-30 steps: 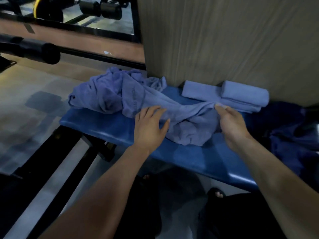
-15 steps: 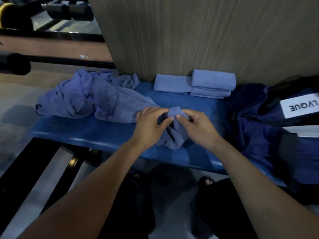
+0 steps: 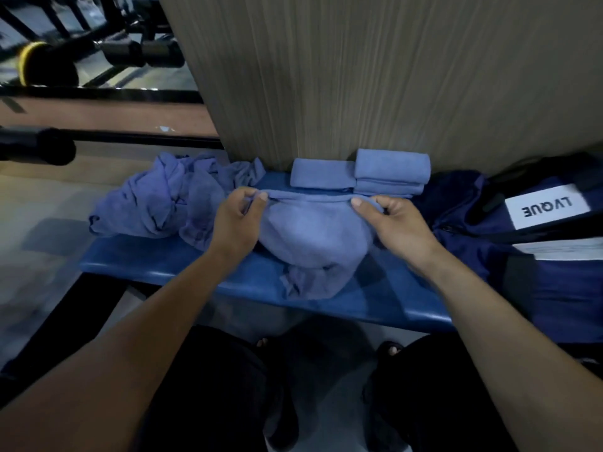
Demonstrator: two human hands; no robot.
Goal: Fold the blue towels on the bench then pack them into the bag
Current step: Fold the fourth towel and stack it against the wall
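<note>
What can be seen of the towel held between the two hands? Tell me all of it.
The held towel is a soft, light blue cloth, still unfolded. Its top edge is stretched in a line between the left hand and the right hand, each pinching a corner. The body sags below in a rounded bulge, and its crumpled lower end rests on the blue bench. It hangs in front of the folded towels at the wall; to its left lies a crumpled pile.

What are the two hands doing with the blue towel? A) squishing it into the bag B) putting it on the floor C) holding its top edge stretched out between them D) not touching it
C: the left hand and the right hand each pinch an end of the blue towel's top edge, pulled straight above the bench.
</note>
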